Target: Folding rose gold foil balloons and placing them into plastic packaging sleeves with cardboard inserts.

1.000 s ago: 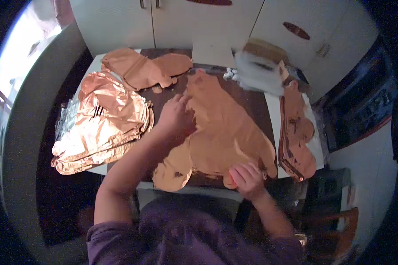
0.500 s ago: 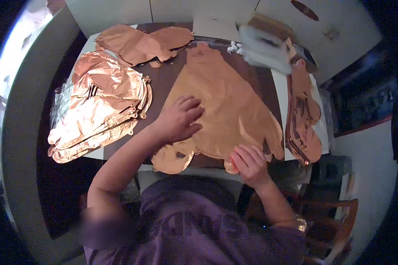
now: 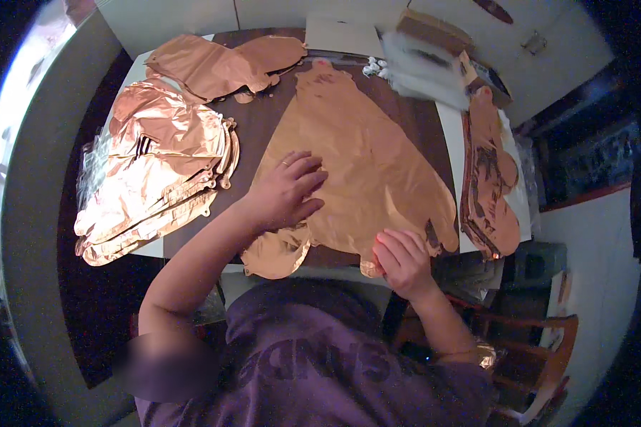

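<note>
A large flat rose-gold foil balloon (image 3: pixel 367 164) lies spread over the dark table (image 3: pixel 417 117). My left hand (image 3: pixel 286 192) rests palm down on its left side, fingers spread and pressing the foil flat. My right hand (image 3: pixel 400 257) is at the balloon's near edge by the table's front, its fingers curled around a small tab of the foil. A rounded lobe of the balloon (image 3: pixel 278 252) hangs over the near table edge between my hands.
A thick stack of flat rose-gold foil balloons (image 3: pixel 157 171) lies at the left, a couple more (image 3: pixel 221 64) at the far left, another stack (image 3: pixel 488 178) at the right. Clear plastic bags (image 3: pixel 424 67) and a cardboard box (image 3: pixel 434 28) sit at the back. A wooden chair (image 3: pixel 527 341) stands at the right.
My left hand slid down and left across the balloon, closer to me. My right hand stayed at the near edge, still on the foil tab. The view tilted slightly toward the table.
</note>
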`<state>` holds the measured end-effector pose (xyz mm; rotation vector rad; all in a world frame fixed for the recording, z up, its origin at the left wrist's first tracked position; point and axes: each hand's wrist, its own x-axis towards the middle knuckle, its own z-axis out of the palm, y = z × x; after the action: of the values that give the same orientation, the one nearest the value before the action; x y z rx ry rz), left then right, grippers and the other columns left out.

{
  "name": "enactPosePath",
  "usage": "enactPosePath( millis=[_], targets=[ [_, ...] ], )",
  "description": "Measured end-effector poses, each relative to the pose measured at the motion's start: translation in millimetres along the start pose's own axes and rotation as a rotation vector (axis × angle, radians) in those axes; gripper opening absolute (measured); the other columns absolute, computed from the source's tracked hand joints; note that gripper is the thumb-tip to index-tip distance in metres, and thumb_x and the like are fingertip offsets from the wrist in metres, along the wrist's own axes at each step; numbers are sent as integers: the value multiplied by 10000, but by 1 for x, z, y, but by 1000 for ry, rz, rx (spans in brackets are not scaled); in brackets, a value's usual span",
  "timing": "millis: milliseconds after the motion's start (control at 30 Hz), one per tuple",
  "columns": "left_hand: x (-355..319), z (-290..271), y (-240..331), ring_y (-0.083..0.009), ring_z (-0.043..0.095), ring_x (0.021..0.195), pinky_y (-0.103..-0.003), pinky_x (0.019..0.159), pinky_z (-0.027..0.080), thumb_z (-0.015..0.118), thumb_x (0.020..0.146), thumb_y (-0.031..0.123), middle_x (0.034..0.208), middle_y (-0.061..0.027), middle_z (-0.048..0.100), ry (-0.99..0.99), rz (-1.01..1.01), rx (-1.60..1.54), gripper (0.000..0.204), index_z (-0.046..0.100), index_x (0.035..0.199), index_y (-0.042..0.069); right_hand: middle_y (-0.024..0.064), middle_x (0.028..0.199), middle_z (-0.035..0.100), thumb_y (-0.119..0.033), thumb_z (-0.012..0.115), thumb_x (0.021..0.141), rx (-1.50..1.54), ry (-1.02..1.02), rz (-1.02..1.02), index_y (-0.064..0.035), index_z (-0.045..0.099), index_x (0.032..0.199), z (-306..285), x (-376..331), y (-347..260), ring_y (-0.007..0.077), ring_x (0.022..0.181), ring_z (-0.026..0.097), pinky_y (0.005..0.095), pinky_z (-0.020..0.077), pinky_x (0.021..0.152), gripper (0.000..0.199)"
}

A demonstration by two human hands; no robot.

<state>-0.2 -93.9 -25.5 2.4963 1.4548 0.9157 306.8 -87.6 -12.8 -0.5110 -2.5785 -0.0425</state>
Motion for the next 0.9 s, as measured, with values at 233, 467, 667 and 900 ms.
enactPosePath(
  millis=[233, 467, 667, 900],
  targets=[
    [1, -3, 2, -439, 476, 1206, -512, 995, 420, 727, 763, 232, 1252, -212, 530, -15, -13, -2, 497, 570, 1188, 28, 118, 1019, 655, -154, 655, 757, 10, -19, 1, -43, 668, 921, -3, 3, -2, 284, 985, 624, 438, 496, 873, 198],
    [2, -6, 5, -398, 483, 1205, -488, 1028, 399, 721, 762, 243, 1238, -182, 545, -17, -41, 14, 468, 588, 1160, 36, 111, 1011, 655, -135, 653, 746, 10, -10, 2, -47, 663, 919, -4, 1, -1, 281, 983, 624, 435, 498, 872, 194],
    [14, -8, 16, -426, 494, 1193, -510, 997, 421, 725, 760, 237, 1239, -194, 551, 10, -19, 62, 453, 598, 1148, 39, 108, 984, 645, -132, 666, 731, -12, -18, -13, -41, 653, 905, -5, 0, 0, 279, 946, 628, 419, 501, 837, 197],
    [29, 8, 28, -407, 484, 1197, -501, 1018, 401, 702, 779, 200, 1213, -183, 547, -53, 15, -48, 389, 590, 1118, 44, 106, 1049, 619, -193, 664, 731, -50, -117, -5, -56, 643, 995, -23, 3, -8, 280, 1020, 589, 427, 458, 921, 298]
  ],
)
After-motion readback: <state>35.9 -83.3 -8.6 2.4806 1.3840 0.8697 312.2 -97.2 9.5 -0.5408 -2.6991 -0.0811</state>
